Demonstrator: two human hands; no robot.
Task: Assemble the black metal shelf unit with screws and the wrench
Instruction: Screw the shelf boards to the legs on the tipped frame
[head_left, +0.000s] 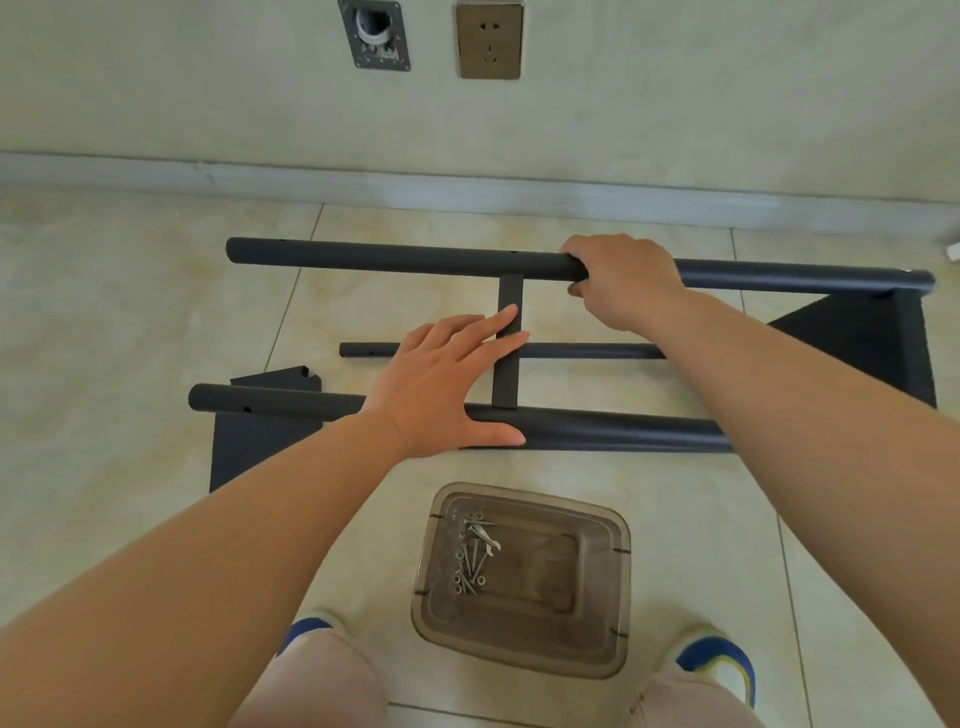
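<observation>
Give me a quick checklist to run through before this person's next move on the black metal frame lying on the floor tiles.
1. Far black metal tube held: ok, the right hand grips it.
2. Near black metal tube steadied: ok, the left hand lies open across it.
3. Flat black crossbar joined to both tubes: cannot tell, its ends meet them but no screw shows.
4. Screws and small silver wrench at hand: ok, in the clear brown plastic box.
5. Thin black rod fitted: cannot tell.

Matt black metal tubes (395, 257), glossy tiled floor (130, 322) — smoky translucent plastic container (597, 613), shiny steel screws (470, 566)
</observation>
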